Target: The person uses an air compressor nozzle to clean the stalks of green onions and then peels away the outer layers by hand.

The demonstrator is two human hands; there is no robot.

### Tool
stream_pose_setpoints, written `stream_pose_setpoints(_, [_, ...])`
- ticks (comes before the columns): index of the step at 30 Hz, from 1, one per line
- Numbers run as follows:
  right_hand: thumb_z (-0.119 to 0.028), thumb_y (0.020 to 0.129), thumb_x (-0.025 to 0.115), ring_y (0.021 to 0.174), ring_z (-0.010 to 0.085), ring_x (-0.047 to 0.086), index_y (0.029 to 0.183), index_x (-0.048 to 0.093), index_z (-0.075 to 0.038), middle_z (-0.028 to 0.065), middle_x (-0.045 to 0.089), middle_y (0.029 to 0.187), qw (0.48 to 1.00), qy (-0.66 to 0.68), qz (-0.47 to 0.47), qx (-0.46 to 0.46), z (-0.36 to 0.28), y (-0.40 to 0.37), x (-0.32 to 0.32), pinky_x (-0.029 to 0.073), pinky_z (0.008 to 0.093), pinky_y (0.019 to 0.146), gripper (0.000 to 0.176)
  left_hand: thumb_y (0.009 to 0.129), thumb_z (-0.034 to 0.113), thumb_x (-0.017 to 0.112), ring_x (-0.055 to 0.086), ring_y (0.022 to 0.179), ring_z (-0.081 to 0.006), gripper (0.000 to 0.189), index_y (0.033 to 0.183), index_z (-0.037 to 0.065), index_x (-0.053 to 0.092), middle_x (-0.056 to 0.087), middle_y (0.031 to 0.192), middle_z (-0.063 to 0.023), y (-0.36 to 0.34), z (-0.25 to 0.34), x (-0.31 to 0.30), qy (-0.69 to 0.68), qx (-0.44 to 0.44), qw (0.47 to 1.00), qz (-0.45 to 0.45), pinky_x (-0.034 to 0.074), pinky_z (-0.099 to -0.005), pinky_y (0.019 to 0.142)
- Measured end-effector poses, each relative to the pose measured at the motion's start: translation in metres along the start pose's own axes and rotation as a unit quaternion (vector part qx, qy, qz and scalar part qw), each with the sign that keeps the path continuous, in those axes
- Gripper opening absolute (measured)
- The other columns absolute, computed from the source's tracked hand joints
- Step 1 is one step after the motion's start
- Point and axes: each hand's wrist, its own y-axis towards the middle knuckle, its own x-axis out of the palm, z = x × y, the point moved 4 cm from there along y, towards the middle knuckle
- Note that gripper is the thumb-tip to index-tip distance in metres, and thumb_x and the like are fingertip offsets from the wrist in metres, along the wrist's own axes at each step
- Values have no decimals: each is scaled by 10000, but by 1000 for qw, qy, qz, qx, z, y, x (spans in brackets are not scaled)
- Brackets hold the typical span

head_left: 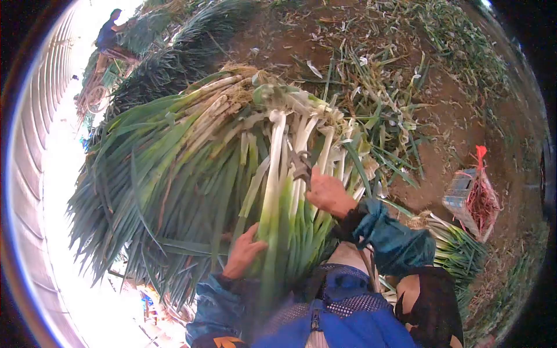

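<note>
A large heap of green onions point(191, 151) with white stalks and long green leaves lies in front of me. My left hand point(245, 252) is closed around the green part of a leek-like stalk point(272, 180), whose white end points away from me. My right hand point(329, 192) is closed on the handles of a small dark metal tool point(301, 165), probably shears. The tool lies over the white stalks, just right of the held one. Its exact shape is blurred.
Cut leaves and scraps point(383, 110) litter the brown ground. On the right stand a basket with red strands point(480, 200) and a bundle of onions point(458, 249). Another person point(108, 35) is at the far upper left, near a wheel point(97, 98).
</note>
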Motion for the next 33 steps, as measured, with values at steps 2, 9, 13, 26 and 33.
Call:
stream_pose_setpoints(2, [-184,756,524,768,426,613,1040,385,80,281,615,834,999,-7,25,19,4,24,-7,482,493,686,411,734,154,574,585,817,-169,557,1256,-8,467,640,940,-106,-1,0,1,-39,-54,998,-17,463,-282,738])
stream_pose_setpoints(9, [-210,739,565,786,407,619,1161,335,177,276,620,842,998,-30,-20,-49,-15,7,-22,491,455,701,616,725,144,586,568,819,-119,567,1265,10,479,638,931,-81,-4,6,0,-49,-113,992,-25,461,-256,736])
stream_pose_setpoints(13, [-251,745,583,791,434,591,1028,366,35,269,598,808,999,3,41,16,-7,31,-27,464,494,696,457,745,125,575,562,899,-130,552,1275,16,469,617,1021,-74,-15,-1,6,-106,-132,985,-36,447,-262,806])
stream_pose_setpoints(26, [-351,769,617,772,423,567,1213,314,144,264,574,788,990,-10,-34,-136,-21,-31,5,456,460,671,730,648,261,734,453,1063,-372,713,1234,-2,426,473,1160,-203,63,28,-245,692,-63,591,410,401,-467,874])
stream_pose_setpoints(33, [-312,770,605,719,440,574,1054,369,71,266,577,747,990,2,-75,-117,-29,-54,1,455,494,630,531,637,194,738,504,1054,-326,655,1204,42,446,531,1061,-161,30,7,-291,700,-166,629,296,444,-458,793])
